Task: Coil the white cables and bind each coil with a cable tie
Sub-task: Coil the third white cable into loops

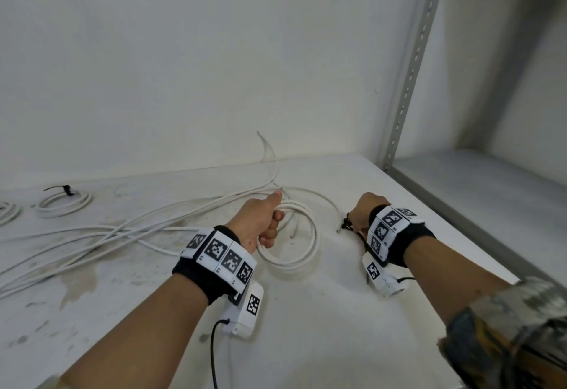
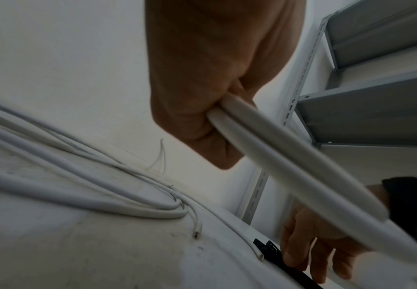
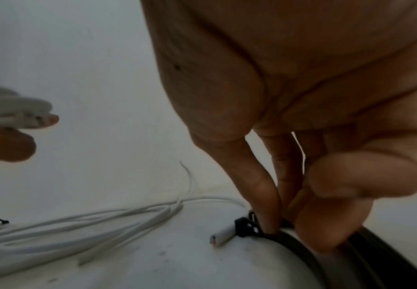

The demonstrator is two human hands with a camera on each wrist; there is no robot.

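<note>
My left hand (image 1: 273, 226) grips a small coil of white cable (image 1: 306, 253) and holds it just above the white shelf board (image 1: 306, 327). Two loops run out of the fist (image 2: 264, 140). To the right, my right hand (image 1: 357, 221) reaches down onto a bunch of black cable ties (image 1: 347, 225) lying on the board. Its fingertips (image 3: 268, 223) pinch one black tie (image 3: 245, 226) beside a cut cable end (image 3: 223, 235). Loose white cables (image 1: 92, 235) trail away to the left.
A bound coil with a black tie (image 1: 63, 201) lies at the back left, and part of another coil (image 1: 7, 213) shows at the left edge. A grey perforated upright (image 1: 408, 81) and a grey shelf edge (image 1: 460, 213) bound the right side. A white wall stands behind.
</note>
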